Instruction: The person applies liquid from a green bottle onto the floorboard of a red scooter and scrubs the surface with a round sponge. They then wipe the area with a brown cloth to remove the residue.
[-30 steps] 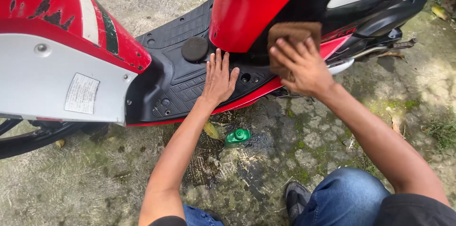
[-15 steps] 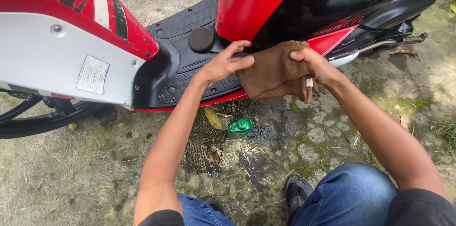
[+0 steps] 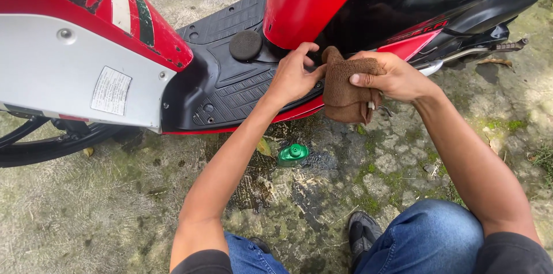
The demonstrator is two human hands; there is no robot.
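1. My right hand (image 3: 391, 78) grips the brown cloth (image 3: 345, 92) — held just near of the scooter's footboard (image 3: 230, 87).
2. My left hand (image 3: 294, 75) pinches the cloth's left edge — fingers closed.

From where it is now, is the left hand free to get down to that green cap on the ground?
Probably yes. The left hand only pinches an edge of the brown cloth, which the right hand grips. The green cap lies uncovered on the ground just below.

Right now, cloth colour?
Brown cloth, held in the right hand; head view.
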